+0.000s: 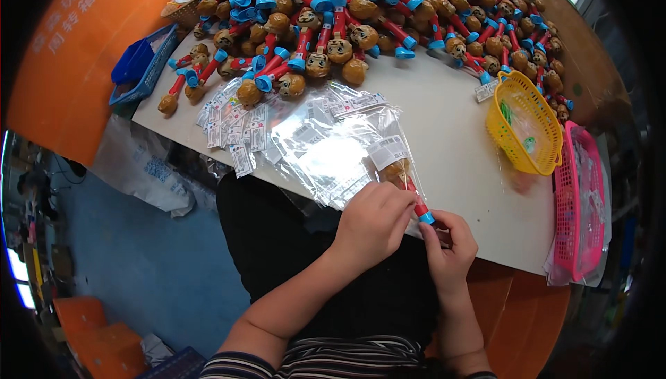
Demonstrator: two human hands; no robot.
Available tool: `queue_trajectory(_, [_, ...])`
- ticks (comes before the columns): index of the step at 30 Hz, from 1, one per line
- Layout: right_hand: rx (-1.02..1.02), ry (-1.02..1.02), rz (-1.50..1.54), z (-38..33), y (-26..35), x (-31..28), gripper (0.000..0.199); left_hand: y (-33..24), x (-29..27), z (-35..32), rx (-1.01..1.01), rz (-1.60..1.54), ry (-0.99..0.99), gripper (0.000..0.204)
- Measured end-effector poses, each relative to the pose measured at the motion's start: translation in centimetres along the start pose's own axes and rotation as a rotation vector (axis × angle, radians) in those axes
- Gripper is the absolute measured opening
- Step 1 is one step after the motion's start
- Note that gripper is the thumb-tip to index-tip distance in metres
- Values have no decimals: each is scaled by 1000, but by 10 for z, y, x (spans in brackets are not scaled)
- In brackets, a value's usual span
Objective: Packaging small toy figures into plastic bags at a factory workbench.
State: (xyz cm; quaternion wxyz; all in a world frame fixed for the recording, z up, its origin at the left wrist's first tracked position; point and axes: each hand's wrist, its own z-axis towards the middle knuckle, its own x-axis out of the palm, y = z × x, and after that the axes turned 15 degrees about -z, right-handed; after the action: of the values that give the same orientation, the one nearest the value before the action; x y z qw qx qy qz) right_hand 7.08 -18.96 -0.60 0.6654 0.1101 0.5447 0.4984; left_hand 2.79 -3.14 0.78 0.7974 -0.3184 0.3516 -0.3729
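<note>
Close to the table's front edge is one toy [421, 207] with a brown head, a red stem and a blue foot. A clear plastic bag [388, 151] with a white printed panel covers its head end. My left hand [374, 223] is closed, its fingertips pinching at the red stem and the bag's edge; which of the two they grip is hard to tell. My right hand [451, 246] is closed around the blue foot, with thumb and fingers on either side. A layer of flat clear bags [326, 150] lies just beyond my left hand.
A large heap of similar toys [340, 25] covers the table's far side. To the right stand a yellow basket [525, 126] and a pink basket [579, 205]. At the far left is a blue basket [156, 60], beside an orange panel [76, 67].
</note>
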Motion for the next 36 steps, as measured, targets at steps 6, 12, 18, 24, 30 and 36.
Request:
queue_trajectory(6, [69, 28, 210, 1, 1, 10, 22, -5, -2, -2, 42, -63, 3, 17])
queue_trajectory(12, [-76, 106, 29, 0, -5, 0, 23, -4, -7, -8, 18, -47, 18, 17])
queue_trajectory(18, [-151, -39, -163, 12, -2, 8, 40, -8, -9, -9, 24, -34, 22, 19])
queue_trajectory(24, [-95, 95, -72, 26, 9, 17, 46, -15, -10, -18, 57, -4, 126, 23])
queue_trajectory(30, [-153, 255, -65, 19, 17, 3, 48, -14, -24, -31, 17, 50, 76, 36])
queue_trajectory(36, [-416, 341, -213, 26, -7, -29, 61, 4, -55, -52, 151, 110, 152, 58])
